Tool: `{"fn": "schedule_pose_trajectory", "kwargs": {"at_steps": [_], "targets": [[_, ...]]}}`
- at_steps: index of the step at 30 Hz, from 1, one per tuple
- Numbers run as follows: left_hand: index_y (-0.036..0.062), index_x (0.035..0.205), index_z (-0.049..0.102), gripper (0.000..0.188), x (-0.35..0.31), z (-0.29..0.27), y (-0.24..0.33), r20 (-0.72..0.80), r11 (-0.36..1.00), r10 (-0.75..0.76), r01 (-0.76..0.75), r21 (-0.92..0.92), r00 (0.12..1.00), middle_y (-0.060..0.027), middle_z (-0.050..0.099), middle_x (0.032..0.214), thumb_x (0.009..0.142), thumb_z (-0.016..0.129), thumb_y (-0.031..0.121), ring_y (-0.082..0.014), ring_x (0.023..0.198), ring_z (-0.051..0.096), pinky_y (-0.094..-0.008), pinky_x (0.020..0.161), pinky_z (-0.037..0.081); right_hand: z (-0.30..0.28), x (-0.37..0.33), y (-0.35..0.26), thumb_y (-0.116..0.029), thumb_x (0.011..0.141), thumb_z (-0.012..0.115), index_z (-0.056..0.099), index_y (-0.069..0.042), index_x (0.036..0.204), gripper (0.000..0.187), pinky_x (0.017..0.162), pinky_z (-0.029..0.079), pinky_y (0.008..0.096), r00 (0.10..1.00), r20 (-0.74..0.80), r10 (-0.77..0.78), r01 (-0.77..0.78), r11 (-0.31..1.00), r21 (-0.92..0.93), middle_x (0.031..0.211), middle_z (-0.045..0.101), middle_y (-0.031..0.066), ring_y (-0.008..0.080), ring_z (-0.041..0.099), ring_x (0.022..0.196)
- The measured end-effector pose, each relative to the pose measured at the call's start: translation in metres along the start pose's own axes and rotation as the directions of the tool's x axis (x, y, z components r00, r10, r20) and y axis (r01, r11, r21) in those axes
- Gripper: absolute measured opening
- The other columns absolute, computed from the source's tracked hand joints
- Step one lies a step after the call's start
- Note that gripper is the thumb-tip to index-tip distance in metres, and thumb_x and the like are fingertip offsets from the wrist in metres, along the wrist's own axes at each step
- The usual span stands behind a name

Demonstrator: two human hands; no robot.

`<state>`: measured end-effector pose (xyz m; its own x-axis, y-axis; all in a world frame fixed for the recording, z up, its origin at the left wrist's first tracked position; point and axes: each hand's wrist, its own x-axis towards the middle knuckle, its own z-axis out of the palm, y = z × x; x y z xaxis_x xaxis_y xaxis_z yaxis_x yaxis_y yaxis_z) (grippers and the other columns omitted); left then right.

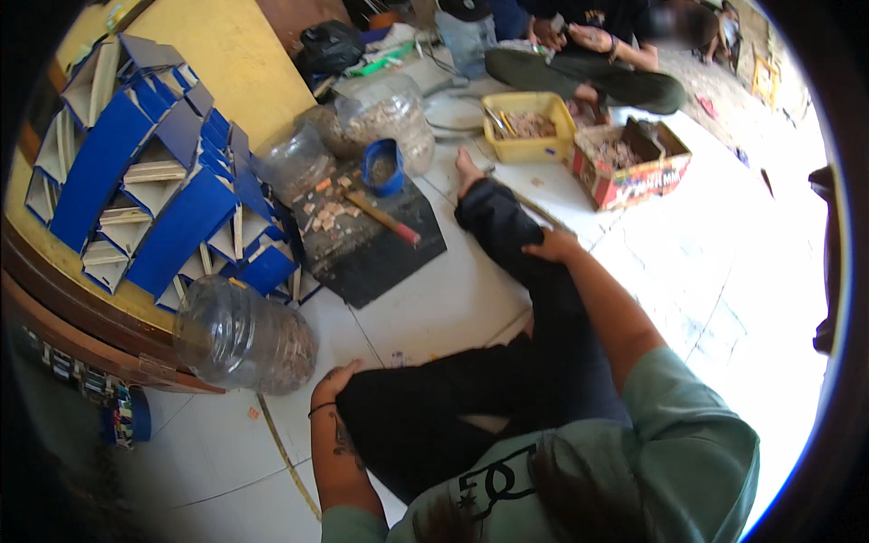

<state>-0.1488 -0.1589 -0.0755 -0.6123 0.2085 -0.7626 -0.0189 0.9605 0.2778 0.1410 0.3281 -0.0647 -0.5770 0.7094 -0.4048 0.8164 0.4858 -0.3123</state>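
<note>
Head view: your left hand (pixel 331 384) rests empty, fingers loosely curled, on your knee just beside the plastic jar (pixel 243 337) lying on its side, while your right hand (pixel 549 245) lies flat and empty on your shin.

Blue-and-white folded cartons (pixel 154 172), yellow tub (pixel 529 127), black trousers (pixel 507 362), pale green shirt (pixel 634 462).

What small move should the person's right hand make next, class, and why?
Probably reach the right hand forward to the hammer on the dark mat. Both hands are empty: the right rests on the outstretched leg, the left hand on the knee beside the clear plastic jar. Small chips lie loose around the hammer's head.
</note>
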Motion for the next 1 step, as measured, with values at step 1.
{"fn": "schedule_pose_trajectory", "kwargs": {"at_steps": [1], "targets": [[0.0124,0.129,0.064,0.075,0.0108,-0.0019,-0.0117,-0.011,0.999,0.002,-0.002,-0.033,1.0,-0.0164,0.064,0.126,0.083,0.054,0.071,-0.0329,0.115,0.061,-0.0394,0.101,0.044,0.0011,-0.0063,-0.0041,-0.077,0.078,0.056,0.032,-0.01,0.151,0.102,0.109,0.038,0.048,1.0,-0.001,0.025,-0.025,0.999,-0.045,0.151,0.038,0.0249,0.0398,0.045,0.134]]}}
